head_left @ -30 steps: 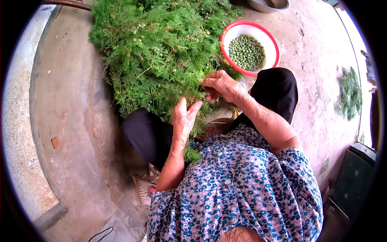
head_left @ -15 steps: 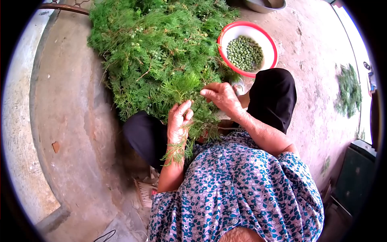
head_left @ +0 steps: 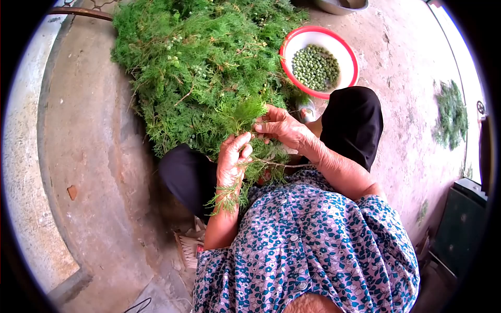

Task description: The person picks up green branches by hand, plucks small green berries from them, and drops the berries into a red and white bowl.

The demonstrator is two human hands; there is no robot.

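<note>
While your left hand (head_left: 233,159) is closed around a leafy sprig (head_left: 243,113), your right hand (head_left: 282,128) pinches its foliage just beside it, above your knees. Beyond lies the big pile of green branches (head_left: 198,57), and to its right the red-rimmed bowl (head_left: 348,73) of green seeds (head_left: 315,67), both on the concrete floor (head_left: 94,130).

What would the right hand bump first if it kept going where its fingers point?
Probably the green sprig that the right hand is pinching, then the branch pile; depth is unclear.
</note>
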